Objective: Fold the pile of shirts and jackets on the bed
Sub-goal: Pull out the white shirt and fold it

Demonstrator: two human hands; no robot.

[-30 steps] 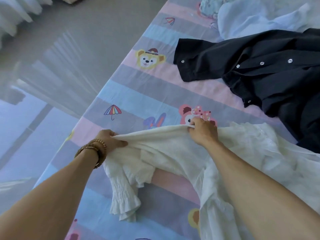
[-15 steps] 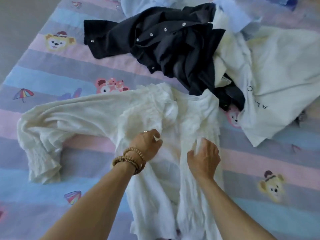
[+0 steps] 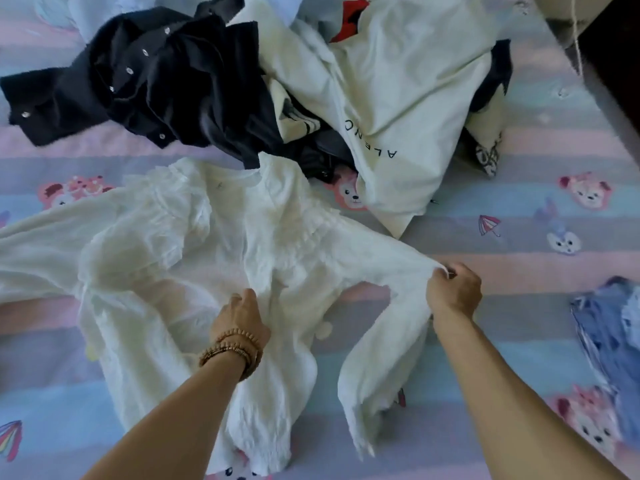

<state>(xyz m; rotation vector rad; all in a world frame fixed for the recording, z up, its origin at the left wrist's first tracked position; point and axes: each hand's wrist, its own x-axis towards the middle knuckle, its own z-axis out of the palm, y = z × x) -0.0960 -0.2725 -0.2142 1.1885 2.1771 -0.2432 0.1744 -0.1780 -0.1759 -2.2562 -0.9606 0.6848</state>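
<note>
You've got the white blouse (image 3: pixel 214 244) spread flat on the near part of the bed (image 3: pixel 519 306); your left hand (image 3: pixel 239 317) presses its middle, fingers together on the cloth; your right hand (image 3: pixel 453 289) has its fingers pinched on the right sleeve, drawing it out; nothing looks folded yet; the black shirt (image 3: pixel 156 81) and cream top (image 3: pixel 398 98) wait in the far pile, so it's early going.

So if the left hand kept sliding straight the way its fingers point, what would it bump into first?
The left hand already rests on the white blouse, so it would cross more blouse first. Beyond that, probably the black shirt in the pile, though depth is hard to judge.
</note>
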